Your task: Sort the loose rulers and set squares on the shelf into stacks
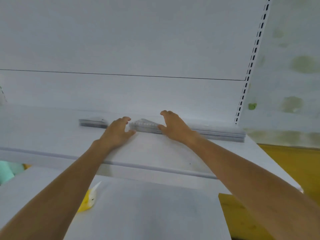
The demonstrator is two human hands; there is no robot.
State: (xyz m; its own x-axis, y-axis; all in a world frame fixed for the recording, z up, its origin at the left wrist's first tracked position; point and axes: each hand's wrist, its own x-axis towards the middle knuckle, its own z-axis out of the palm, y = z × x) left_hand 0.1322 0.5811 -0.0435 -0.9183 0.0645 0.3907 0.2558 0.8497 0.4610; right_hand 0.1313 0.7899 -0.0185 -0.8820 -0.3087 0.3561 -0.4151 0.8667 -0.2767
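On the white shelf (52, 132) a stack of clear set squares (144, 126) lies between my two hands. My left hand (117, 131) rests at its left end with fingers spread and holds nothing. My right hand (173, 126) is at its right end, thumb touching the stack's front edge, fingers arched over the back. A short dark stack of rulers (92, 123) lies left of my left hand. A long stack of clear rulers (223, 134) runs to the right behind my right wrist. The picture is blurred.
The shelf's white back panel (121, 49) rises behind the stacks, with a slotted upright (249, 70) at the right. A lower shelf (147, 205) carries a yellow and white packet (89, 199). Yellow surfaces (290, 161) lie to the right, past the shelf's end.
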